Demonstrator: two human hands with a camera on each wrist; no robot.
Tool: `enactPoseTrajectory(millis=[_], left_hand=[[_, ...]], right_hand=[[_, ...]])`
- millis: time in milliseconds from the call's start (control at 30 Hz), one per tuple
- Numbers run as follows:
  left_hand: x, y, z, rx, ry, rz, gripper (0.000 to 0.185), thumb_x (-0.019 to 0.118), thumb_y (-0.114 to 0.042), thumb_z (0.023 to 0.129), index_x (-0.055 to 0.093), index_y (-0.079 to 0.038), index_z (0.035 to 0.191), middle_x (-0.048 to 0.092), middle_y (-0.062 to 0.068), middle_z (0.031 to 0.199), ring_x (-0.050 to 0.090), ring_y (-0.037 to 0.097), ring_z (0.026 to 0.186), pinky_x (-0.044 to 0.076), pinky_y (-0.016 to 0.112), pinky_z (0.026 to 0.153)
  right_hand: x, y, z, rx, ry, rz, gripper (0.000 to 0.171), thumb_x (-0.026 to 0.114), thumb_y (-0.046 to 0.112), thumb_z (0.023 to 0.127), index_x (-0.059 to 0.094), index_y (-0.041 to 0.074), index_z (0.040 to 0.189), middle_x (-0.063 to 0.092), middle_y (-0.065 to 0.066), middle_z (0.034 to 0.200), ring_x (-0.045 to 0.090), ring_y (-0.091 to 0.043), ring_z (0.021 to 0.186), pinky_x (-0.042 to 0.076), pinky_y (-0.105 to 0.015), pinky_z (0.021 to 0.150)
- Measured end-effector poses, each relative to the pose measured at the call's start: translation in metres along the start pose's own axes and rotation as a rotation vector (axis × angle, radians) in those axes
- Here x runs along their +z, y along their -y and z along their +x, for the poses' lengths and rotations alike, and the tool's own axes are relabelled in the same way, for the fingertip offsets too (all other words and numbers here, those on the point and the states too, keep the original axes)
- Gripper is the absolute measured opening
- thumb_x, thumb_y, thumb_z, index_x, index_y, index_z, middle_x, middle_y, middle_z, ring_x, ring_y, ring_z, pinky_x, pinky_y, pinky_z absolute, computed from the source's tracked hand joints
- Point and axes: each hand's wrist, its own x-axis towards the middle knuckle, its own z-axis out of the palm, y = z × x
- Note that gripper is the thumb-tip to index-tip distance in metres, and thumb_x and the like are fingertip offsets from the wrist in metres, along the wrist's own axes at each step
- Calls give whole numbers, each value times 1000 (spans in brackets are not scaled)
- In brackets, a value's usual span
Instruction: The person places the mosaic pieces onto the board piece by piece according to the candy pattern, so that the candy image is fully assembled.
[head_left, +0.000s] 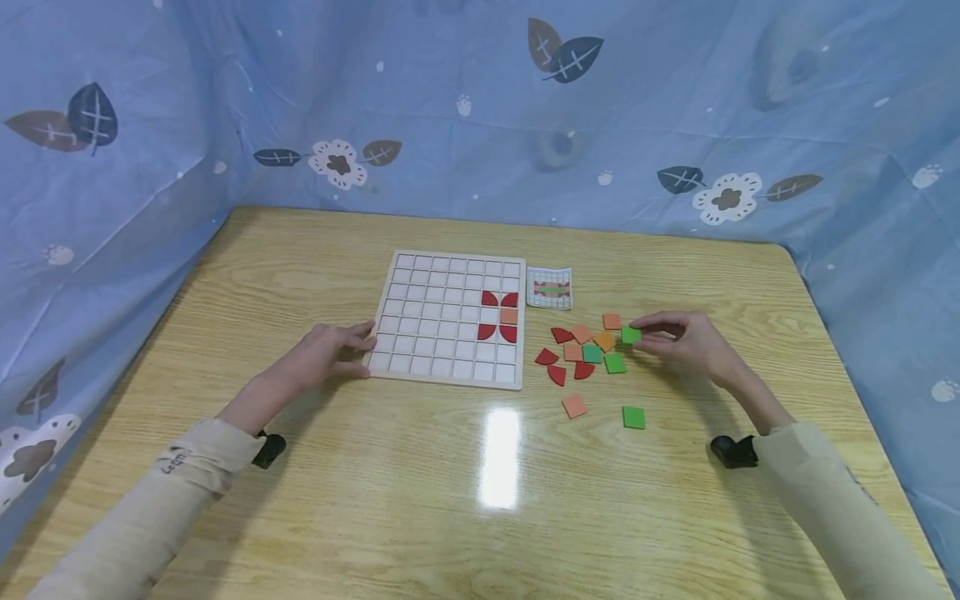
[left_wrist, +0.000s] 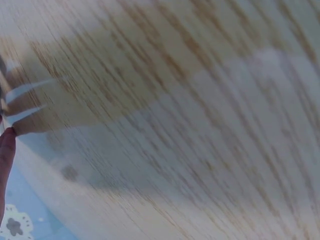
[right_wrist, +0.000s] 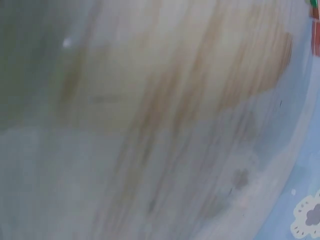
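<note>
A: Pinching a green square tile (head_left: 631, 334) is the right hand (head_left: 686, 340); fingertips and thumb are closing narrowly on the tile's right side, so the tile is sticking out leftward from the fingers.

B: Where is the tile sitting on the desk (head_left: 420, 500)?

A: Toward the desk's right edge, at the right end of the loose pile of tiles (head_left: 581, 350), just beside an orange square and above another green one. Whether it is lifting off the wood, I cannot tell.

B: And the left hand (head_left: 326, 354)?

A: It is resting on the desk, fingers lying fairly straight, fingertips touching the near left corner of the white grid board (head_left: 427, 333). It is holding nothing.

B: Board contents?

A: Four red quarter-round pieces (head_left: 498, 315) and one orange square are sitting in cells near its right edge. A pattern card (head_left: 550, 288) is lying just beside the board's far right corner.

B: Wrist views?

A: Both are showing blurred wood grain only.
</note>
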Motion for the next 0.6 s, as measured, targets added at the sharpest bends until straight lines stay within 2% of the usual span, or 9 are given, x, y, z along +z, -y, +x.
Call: enactPoseTrajectory(millis=[267, 433, 600], left_hand=[[1, 0, 0, 12, 0, 6, 51, 76, -10, 79, 58, 9, 122, 39, 27, 141, 39, 45, 127, 38, 55, 101], [1, 1, 0, 12, -3, -1, 51, 76, -10, 79, 58, 9, 122, 39, 27, 141, 39, 45, 127, 38, 55, 101], [1, 1, -1, 16, -6, 0, 51, 76, -10, 78, 58, 9, 122, 40, 27, 141, 39, 45, 127, 39, 54, 101]], right_hand=[[15, 10, 2, -43, -16, 37, 34, 71, 15, 88, 66, -2, 117, 66, -10, 115, 63, 2, 95, 51, -14, 81], [27, 18, 2, -81, -7, 106, 31, 68, 4, 88, 64, -7, 116, 66, -21, 114, 65, 1, 94, 50, -13, 82], [38, 27, 4, -61, -29, 124, 29, 68, 3, 88, 65, -8, 115, 65, -26, 113, 65, -4, 93, 50, -13, 81]])
